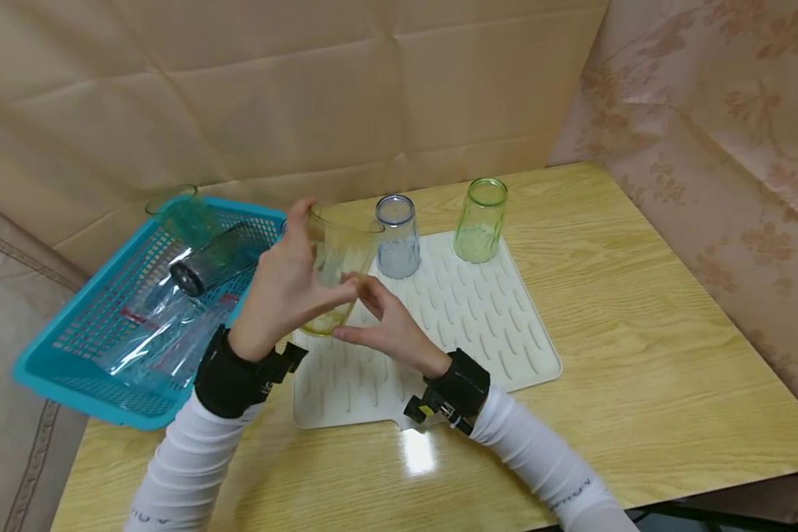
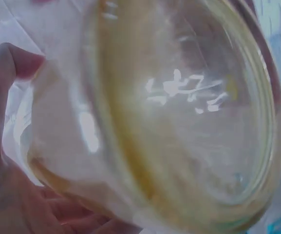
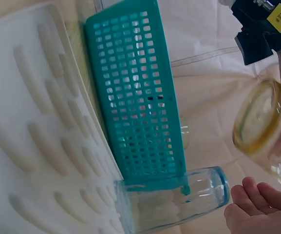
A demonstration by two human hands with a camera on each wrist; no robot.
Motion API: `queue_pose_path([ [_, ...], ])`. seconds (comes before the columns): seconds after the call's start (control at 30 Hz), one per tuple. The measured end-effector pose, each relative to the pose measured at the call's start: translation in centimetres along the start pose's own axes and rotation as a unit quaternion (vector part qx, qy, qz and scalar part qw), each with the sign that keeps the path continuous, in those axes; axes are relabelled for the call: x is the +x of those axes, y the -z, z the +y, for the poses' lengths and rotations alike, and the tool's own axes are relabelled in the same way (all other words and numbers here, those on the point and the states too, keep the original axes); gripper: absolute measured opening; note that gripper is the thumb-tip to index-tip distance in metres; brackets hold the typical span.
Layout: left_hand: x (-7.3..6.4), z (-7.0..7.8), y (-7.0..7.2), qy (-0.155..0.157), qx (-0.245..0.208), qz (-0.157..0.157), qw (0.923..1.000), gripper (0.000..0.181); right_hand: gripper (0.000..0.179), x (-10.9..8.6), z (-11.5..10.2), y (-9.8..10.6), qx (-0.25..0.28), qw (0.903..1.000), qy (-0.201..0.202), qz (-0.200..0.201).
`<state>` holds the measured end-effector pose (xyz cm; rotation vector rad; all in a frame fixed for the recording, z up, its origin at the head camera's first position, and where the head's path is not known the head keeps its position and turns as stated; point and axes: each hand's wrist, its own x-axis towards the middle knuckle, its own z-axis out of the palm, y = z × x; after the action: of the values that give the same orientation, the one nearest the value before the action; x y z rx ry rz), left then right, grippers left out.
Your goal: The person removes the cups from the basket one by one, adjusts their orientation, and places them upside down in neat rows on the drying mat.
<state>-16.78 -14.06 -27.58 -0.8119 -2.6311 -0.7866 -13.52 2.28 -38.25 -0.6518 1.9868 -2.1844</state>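
My left hand grips a yellow-tinted drinking glass above the mat's left part. The glass is tilted; its thick round end fills most of the left wrist view. Close beside it is my right hand, with fingers loosely bent. In the right wrist view the right-hand fingers show a gap from the yellow glass and hold nothing. A blue glass and a green glass stand on the white ridged mat.
A turquoise perforated basket sits at the table's left. It holds several glasses, among them a green one, a dark one and clear ones. Bare wood table extends right of the mat. Cloth hangs behind.
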Motion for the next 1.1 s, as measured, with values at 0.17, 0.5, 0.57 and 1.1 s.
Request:
queue_pose_path([
  [0.17,-0.5,0.9,-1.8,-0.019,-0.035,0.017,0.9991,0.098,0.071,-0.6,0.2,-0.4,-0.011,0.9996,-0.017,0.018],
  [0.5,-1.6,1.2,-4.1,-0.006,-0.085,0.033,0.9958,0.103,0.066,-1.4,1.1,0.0,-0.025,0.9991,-0.009,0.034],
  [0.57,-1.7,1.3,-4.4,-0.01,-0.091,0.031,0.9953,0.104,0.066,-1.7,1.0,0.2,-0.028,0.9989,-0.014,0.035],
  [1.1,-2.0,1.8,-4.3,-0.032,-0.105,0.018,0.9938,0.103,0.073,-3.0,0.3,3.2,-0.083,0.9949,-0.042,0.039],
])
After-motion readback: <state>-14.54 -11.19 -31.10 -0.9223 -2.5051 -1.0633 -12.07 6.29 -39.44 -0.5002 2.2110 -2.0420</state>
